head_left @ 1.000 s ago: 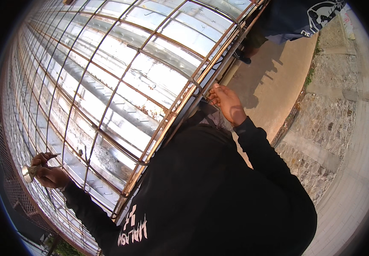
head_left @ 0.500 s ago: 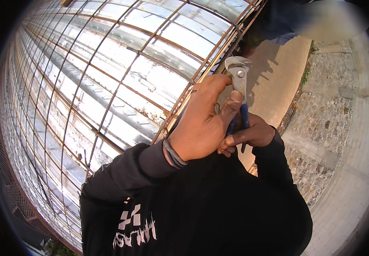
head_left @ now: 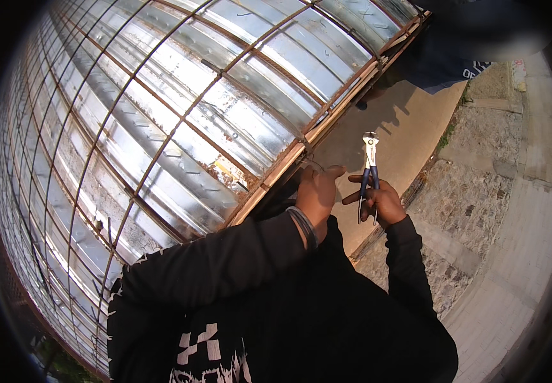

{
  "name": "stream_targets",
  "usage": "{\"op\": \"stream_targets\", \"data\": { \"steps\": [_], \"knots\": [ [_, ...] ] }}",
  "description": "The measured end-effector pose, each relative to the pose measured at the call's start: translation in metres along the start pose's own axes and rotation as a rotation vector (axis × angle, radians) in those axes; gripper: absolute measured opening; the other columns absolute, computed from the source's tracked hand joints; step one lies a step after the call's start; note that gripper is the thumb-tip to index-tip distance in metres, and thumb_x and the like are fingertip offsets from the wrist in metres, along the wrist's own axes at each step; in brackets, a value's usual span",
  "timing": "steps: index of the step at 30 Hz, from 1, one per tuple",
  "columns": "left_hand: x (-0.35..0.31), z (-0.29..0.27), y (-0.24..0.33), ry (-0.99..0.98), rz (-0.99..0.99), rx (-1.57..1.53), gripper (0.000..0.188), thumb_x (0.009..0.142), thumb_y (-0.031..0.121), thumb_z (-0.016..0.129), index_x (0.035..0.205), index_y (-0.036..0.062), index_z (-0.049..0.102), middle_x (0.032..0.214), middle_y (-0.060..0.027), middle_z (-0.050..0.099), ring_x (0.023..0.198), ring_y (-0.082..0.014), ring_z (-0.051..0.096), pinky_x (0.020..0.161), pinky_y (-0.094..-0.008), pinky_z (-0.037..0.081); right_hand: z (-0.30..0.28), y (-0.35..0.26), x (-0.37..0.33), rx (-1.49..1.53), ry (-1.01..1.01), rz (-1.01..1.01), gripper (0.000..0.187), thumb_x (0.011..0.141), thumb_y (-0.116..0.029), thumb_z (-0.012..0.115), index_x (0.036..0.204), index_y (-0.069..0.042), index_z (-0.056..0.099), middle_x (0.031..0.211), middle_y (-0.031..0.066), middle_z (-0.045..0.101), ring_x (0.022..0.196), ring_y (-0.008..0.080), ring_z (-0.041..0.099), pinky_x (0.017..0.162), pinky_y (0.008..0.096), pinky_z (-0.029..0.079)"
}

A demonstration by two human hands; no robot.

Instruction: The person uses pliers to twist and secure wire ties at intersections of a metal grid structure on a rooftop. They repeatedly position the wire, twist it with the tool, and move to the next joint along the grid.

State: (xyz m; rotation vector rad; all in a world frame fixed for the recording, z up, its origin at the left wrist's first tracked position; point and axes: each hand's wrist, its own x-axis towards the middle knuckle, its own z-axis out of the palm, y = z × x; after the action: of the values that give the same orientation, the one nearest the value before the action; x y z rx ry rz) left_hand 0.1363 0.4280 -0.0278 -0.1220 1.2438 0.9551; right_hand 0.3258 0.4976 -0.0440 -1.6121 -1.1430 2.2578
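Observation:
My right hand (head_left: 386, 202) holds end-cutting pliers (head_left: 370, 148) with a bright metal head and dark blue handles. Their jaws point away from me, and the handles lie across my palm and fingers. To the left, my left hand (head_left: 317, 196) is at the wooden edge (head_left: 269, 183) of the metal decking, its fingers curled and partly hidden. A thin wire (head_left: 310, 159) shows by its fingertips at the edge; whether the fingers grip it is unclear. The two hands are apart.
Corrugated metal decking (head_left: 250, 131) fills the left, under a grid of rusty rebar (head_left: 212, 139). Beyond the edge, far below, lie a tan surface (head_left: 410, 137), a stone wall (head_left: 474, 198) and paving (head_left: 512, 255). Another person's dark blue clothing (head_left: 442, 73) shows at upper right.
My hands have separated. The left has left the pliers and lowered to the decking edge. The right has kept the pliers and brought them lower, and the view has shifted.

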Motion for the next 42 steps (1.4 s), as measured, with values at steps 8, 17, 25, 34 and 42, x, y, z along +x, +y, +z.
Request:
{"op": "stream_targets", "data": {
  "steps": [8,17,25,34,42],
  "knots": [
    [0.018,-0.007,-0.014,-0.040,0.061,-0.174,0.038,0.104,0.044,0.037,0.088,0.0128,0.051,0.070,0.0021,0.045,0.059,-0.0107,0.036,0.059,-0.0298,0.035,-0.006,0.028,0.025,-0.043,-0.046,0.004,0.048,0.081,-0.010,0.050,0.126,0.007,0.048,0.103,0.0198,0.065,0.063,0.0159,0.064,0.064,0.0373,0.061],
    [-0.016,0.000,0.002,-0.163,-0.090,0.286,0.033,0.103,0.036,0.040,0.081,0.0118,0.046,0.063,0.0035,0.040,0.049,-0.0094,0.035,0.043,-0.0274,0.028,-0.015,0.047,0.026,-0.058,-0.048,-0.018,0.045,0.086,0.000,0.050,0.131,-0.004,0.048,0.108,0.0117,0.061,0.093,0.0188,0.062,0.088,0.0341,0.051],
    [-0.019,0.004,0.015,-0.320,0.021,0.521,0.034,0.090,0.035,0.059,0.073,0.0058,0.054,0.058,0.0009,0.044,0.047,-0.0090,0.040,0.043,-0.0263,0.032,0.000,0.051,0.032,-0.668,-0.225,-0.406,0.044,0.090,-0.002,0.048,0.134,-0.004,0.045,0.111,0.0093,0.060,0.105,0.0153,0.058,0.085,0.0305,0.048],
    [-0.021,-0.005,0.024,-0.431,-0.075,0.522,0.033,0.082,0.033,0.058,0.089,0.0040,0.071,0.079,-0.0061,0.065,0.069,-0.0128,0.059,0.060,-0.0276,0.046,0.021,-0.044,0.000,-0.468,-0.324,0.164,0.045,0.090,-0.005,0.056,0.134,0.000,0.048,0.108,0.0093,0.063,0.091,0.0172,0.065,0.081,0.0299,0.053],
    [-0.028,-0.003,0.029,-0.465,-0.085,0.506,0.026,0.086,0.031,0.059,0.075,0.0082,0.058,0.055,0.0063,0.033,0.044,-0.0041,0.030,0.039,-0.0241,0.024,0.015,-0.078,0.007,-0.457,-0.567,0.271,0.062,0.075,0.012,0.049,0.135,0.002,0.042,0.096,0.0146,0.061,0.090,0.0221,0.068,0.074,0.0299,0.053]
  ]
}}
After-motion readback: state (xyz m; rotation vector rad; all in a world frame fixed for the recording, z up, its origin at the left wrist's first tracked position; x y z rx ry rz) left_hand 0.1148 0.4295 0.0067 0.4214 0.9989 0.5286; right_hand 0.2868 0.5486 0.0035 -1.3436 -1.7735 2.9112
